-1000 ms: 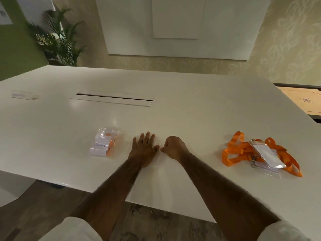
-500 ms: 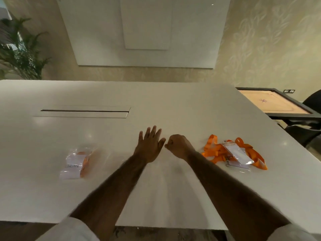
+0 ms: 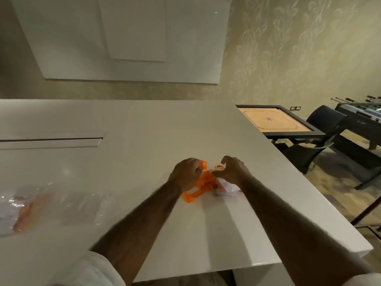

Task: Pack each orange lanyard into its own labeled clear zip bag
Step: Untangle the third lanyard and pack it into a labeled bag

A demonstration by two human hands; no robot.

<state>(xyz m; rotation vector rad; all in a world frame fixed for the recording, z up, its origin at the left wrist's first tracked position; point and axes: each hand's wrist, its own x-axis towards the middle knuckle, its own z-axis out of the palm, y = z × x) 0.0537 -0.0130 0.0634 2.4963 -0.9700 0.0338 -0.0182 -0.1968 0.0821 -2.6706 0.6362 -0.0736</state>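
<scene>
An orange lanyard [image 3: 203,183] lies bunched on the white table [image 3: 144,124], right of centre. My left hand [image 3: 186,175] grips its left side, an orange loop showing at the fingers. My right hand [image 3: 232,172] is over the lanyard's right side, thumb and fingers curved as if pinching, though what they hold is unclear. A clear zip bag with a white label [image 3: 228,187] lies partly under my right wrist. A packed bag holding another orange lanyard [image 3: 18,209] sits blurred at the far left.
A long cable slot [image 3: 51,141] runs across the table's left half. The table's right edge is close to my right arm. Beyond it stand a carrom board [image 3: 272,121], a dark chair [image 3: 315,145] and a foosball table [image 3: 362,118].
Both hands moved right from the bare table centre onto the loose lanyard and its bag. The view swung right, so the packed bag now sits at the left edge.
</scene>
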